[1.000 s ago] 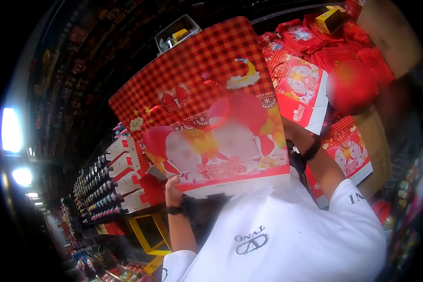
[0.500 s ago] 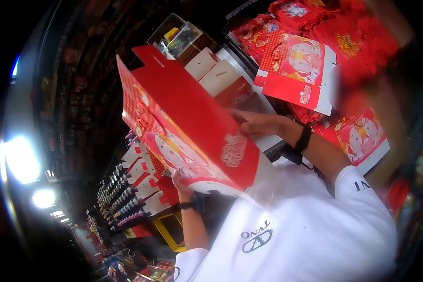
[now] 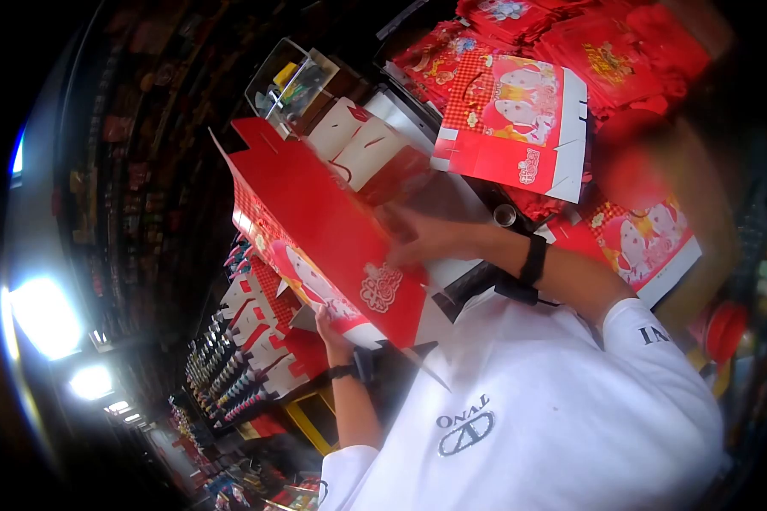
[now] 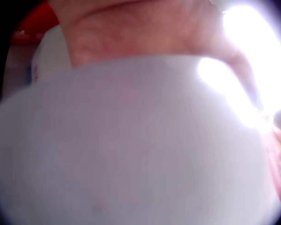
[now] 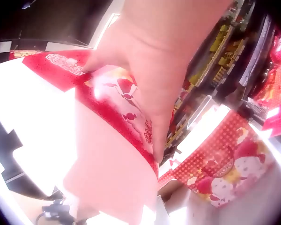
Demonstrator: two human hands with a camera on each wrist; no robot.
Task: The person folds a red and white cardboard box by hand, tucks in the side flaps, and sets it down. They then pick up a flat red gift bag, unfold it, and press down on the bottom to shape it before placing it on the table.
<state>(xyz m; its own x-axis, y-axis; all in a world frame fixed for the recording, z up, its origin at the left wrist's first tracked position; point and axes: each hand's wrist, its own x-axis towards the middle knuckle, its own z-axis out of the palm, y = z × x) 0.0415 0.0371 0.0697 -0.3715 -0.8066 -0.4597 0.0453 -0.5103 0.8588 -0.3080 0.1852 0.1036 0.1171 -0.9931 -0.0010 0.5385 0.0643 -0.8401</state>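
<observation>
A large red cardboard gift box (image 3: 315, 221), printed with cartoon figures and a checked pattern, is spread partly open in front of the chest. Its red side panel faces up, and white flaps (image 3: 435, 328) stick out at the near end. My left hand (image 3: 333, 341) grips the box at its lower left edge, thumb showing and the other fingers hidden. The right hand (image 3: 439, 238), its fingers blurred, touches the side panel near the white lettering. In the right wrist view its extended fingers spread over the printed panel. White card fills much of the left wrist view.
Flat printed box blanks (image 3: 516, 119) lie on red packets (image 3: 601, 60) at upper right. White-and-red boxes (image 3: 362, 145) and a clear bin (image 3: 290, 85) stand beyond the held box. Left are stacked white-and-red cartons (image 3: 264, 332) and a yellow frame (image 3: 311, 422).
The box has turned from its broad printed face to show its red side and has opened out. My right hand came into view and moved left onto the side panel; the left keeps hold.
</observation>
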